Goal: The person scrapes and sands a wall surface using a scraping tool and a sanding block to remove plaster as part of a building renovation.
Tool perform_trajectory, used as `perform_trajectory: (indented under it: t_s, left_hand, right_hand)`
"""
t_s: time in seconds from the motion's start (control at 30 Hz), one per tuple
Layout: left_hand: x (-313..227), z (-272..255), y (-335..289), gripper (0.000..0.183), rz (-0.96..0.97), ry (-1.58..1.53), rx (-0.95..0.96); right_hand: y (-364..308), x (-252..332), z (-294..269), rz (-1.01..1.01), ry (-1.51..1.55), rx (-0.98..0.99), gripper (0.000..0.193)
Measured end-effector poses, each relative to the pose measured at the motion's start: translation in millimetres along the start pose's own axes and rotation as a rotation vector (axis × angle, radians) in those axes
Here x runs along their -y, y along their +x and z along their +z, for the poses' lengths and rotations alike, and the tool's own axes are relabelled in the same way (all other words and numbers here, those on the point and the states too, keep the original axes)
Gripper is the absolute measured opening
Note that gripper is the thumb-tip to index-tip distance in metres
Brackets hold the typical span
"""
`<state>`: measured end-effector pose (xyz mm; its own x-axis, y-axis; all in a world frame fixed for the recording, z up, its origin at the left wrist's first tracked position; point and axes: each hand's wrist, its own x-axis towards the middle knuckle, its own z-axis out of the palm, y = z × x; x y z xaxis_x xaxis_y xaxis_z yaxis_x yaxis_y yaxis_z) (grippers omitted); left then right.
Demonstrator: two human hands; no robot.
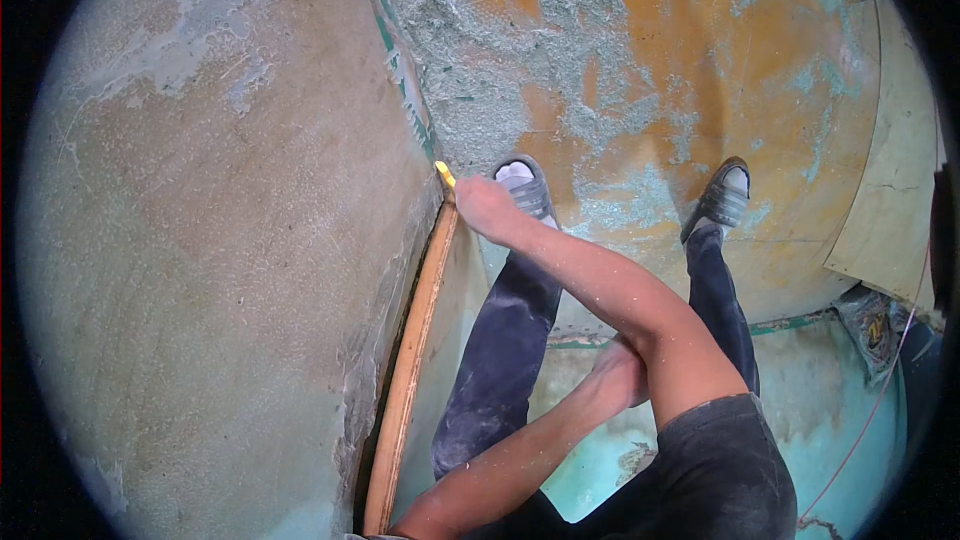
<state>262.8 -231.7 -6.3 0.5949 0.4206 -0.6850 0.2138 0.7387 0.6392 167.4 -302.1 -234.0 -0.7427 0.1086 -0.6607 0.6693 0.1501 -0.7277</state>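
Now | my right hand [482,206] fisted on yellow tool [444,174] at panel edge [412,340] | left hand [622,370] grip unclear | floor [640,70] open ahead.

The wall [220,240], filling the nine o'clock side, is pale green mottled with tan and white flaking patches. Its edge [405,380] is an orange-brown strip. The floor [680,50] toward twelve o'clock is orange under grey-green dust; at five o'clock it turns turquoise. A yellow tool [444,174] shows at centre. The trousers [505,360] are dark navy, dusted white. The shoes [722,195] are grey with white toes. The sheet [895,200] at three o'clock is cream.
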Motion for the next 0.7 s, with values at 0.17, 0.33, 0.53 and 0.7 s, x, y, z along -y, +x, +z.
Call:
perform_trajectory:
  t_s: [0.17, 0.33, 0.53, 0.7]
  left_hand:
    - [-4.8, -19.5, -4.8, 0.035, 0.068, -0.01, 0.004]
    - [-24.3, -34.8, -20.3, 0.034, 0.081, -0.092, -0.05]
    - [-34.8, -40.5, -23.6, 0.032, 0.107, -0.388, -0.17]
    - [-35.0, -49.3, -20.6, 0.031, 0.164, -0.271, -0.23]
  right_hand:
    - [8.2, -0.8, -24.2, 0.019, -0.057, 0.024, 0.026]
    - [39.2, 31.7, -73.1, 0.058, -0.023, 0.014, 0.029]
    - [66.2, 91.4, -156.3, 0.026, 0.054, -0.124, 0.034]
    - [75.0, 88.5, -156.2, -0.021, -0.003, -0.105, 0.029]
